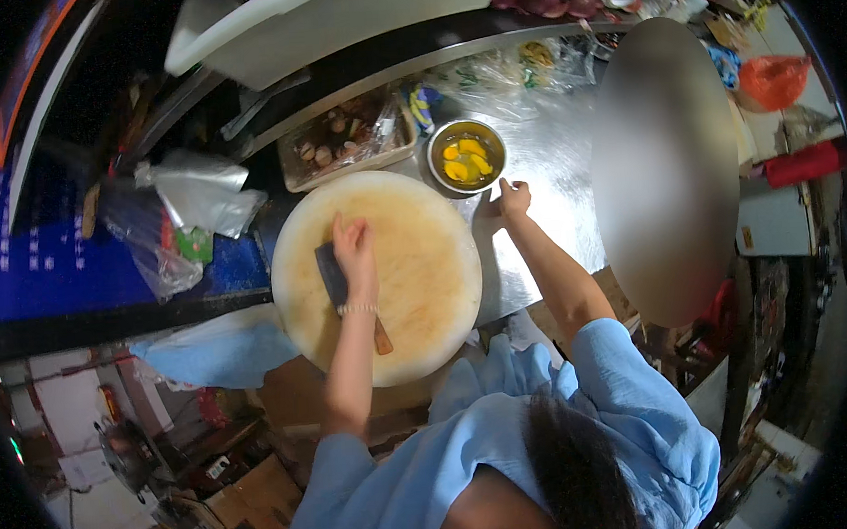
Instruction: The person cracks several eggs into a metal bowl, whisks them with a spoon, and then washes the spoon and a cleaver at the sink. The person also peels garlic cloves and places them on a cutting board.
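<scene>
My left hand [354, 250] is over a round, thick chopping board [416, 265], fingers partly spread, with nothing visible in it. Beneath that hand and wrist lies a cleaver [331, 273], its dark blade to the upper left and its wooden handle [383, 338] towards me. A beaded bracelet circles my left wrist. At the lower right rim of a round metal bowl [433, 165] is my right hand [515, 198], fingers curled; whether it touches the bowl cannot be told. Several yellow egg yolks [456, 170] lie in clear liquid inside the bowl.
A plastic-lined tray [286, 172] with rounded pieces like eggshells stands behind the board. Plastic bags [486, 81] lie along the back of the metal counter [538, 251]. More bags [204, 186] are at left, and a large white bin [354, 31] stands at the back. A blurred oval hides the right side.
</scene>
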Demonstrator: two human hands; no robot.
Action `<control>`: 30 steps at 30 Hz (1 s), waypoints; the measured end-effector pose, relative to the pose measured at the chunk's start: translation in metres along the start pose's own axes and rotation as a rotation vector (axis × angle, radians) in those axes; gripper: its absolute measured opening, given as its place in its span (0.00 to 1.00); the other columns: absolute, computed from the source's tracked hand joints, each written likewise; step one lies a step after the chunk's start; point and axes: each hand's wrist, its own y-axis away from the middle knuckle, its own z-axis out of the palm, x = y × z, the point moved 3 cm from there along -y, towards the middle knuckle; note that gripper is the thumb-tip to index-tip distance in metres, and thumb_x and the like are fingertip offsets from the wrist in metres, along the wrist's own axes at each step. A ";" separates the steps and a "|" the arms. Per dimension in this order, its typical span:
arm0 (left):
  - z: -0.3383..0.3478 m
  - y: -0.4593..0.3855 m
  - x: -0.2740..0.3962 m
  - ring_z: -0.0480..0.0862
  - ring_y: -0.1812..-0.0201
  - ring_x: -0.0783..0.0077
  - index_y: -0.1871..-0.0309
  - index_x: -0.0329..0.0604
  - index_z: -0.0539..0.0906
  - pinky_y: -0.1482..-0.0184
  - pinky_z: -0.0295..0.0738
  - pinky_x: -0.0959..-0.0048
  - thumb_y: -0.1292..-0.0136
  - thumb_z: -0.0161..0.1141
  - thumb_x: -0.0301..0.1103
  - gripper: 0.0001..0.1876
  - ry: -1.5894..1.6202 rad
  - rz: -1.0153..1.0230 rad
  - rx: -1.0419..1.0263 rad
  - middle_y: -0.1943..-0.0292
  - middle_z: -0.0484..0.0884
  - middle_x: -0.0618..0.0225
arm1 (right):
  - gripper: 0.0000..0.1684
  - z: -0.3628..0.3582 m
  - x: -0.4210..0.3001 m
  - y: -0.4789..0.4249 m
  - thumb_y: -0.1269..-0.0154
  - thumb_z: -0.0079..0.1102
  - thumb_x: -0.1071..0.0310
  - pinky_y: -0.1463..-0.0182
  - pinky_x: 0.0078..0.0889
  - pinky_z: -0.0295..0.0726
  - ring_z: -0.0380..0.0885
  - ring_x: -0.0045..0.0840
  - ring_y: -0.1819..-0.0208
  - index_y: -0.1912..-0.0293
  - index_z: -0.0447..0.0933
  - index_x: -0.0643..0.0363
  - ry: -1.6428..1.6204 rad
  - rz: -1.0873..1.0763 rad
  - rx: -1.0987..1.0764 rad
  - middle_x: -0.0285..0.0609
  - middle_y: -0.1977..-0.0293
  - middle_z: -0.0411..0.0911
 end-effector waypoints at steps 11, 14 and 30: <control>0.020 0.100 0.006 0.79 0.52 0.72 0.29 0.33 0.57 0.50 0.75 0.75 0.35 0.59 0.23 0.33 -0.163 -0.020 -0.154 0.49 0.77 0.56 | 0.11 -0.013 -0.029 0.023 0.38 0.55 0.73 0.76 0.35 0.87 0.73 0.25 0.79 0.70 0.62 0.59 -0.516 0.145 -0.399 0.40 0.77 0.68; 0.055 0.105 -0.001 0.78 0.52 0.73 0.29 0.34 0.56 0.50 0.75 0.76 0.35 0.58 0.22 0.33 -0.136 -0.030 -0.234 0.48 0.76 0.56 | 0.11 -0.048 -0.015 0.017 0.37 0.55 0.72 0.75 0.34 0.88 0.72 0.24 0.79 0.70 0.61 0.58 -0.627 0.158 -0.433 0.39 0.76 0.66; 0.474 0.307 -0.015 0.79 0.45 0.65 0.23 0.57 0.43 0.61 0.86 0.70 0.32 0.52 0.23 0.40 -0.035 -0.489 -0.994 0.34 0.68 0.59 | 0.07 -0.527 0.090 -0.021 0.40 0.58 0.73 0.74 0.29 0.87 0.78 0.24 0.72 0.66 0.69 0.65 -0.639 0.046 -0.165 0.40 0.72 0.71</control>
